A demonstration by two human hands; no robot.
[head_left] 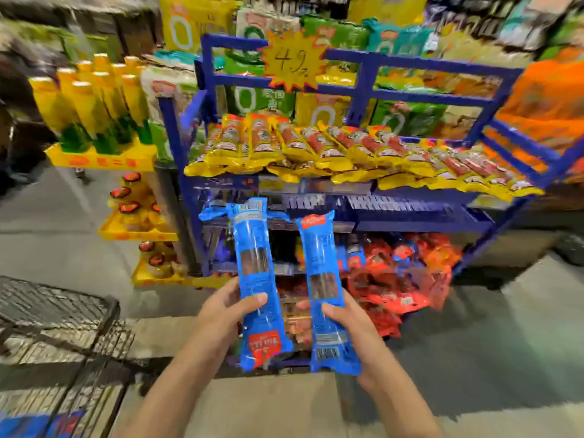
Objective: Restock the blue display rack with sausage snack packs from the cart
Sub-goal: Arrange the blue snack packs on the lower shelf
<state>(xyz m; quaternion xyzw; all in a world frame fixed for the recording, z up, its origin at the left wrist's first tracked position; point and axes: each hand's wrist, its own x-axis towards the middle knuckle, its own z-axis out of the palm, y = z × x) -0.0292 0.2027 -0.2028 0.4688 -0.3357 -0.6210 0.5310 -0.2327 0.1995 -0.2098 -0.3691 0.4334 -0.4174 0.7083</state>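
My left hand [226,306] grips a long blue sausage snack pack [254,257] near its lower end, thumb across the front. My right hand [346,317] grips a second blue sausage pack [322,273] the same way. Both packs stand upright side by side in front of the blue display rack [363,86]. The rack's top shelf carries a row of yellow sausage packs [347,150]. Its middle shelf [410,213] looks bare. The lower shelf holds a heap of red packs [407,273]. The wire cart [63,336] is at the lower left, with blue packs [38,425] in it.
A yellow stand with bottles [94,105] and jars [132,210] stands left of the rack. A yellow price sign [294,60] hangs on the rack's top bar. Stacked snack bags fill the back. An orange display [550,99] is at the right. Grey floor lies in front.
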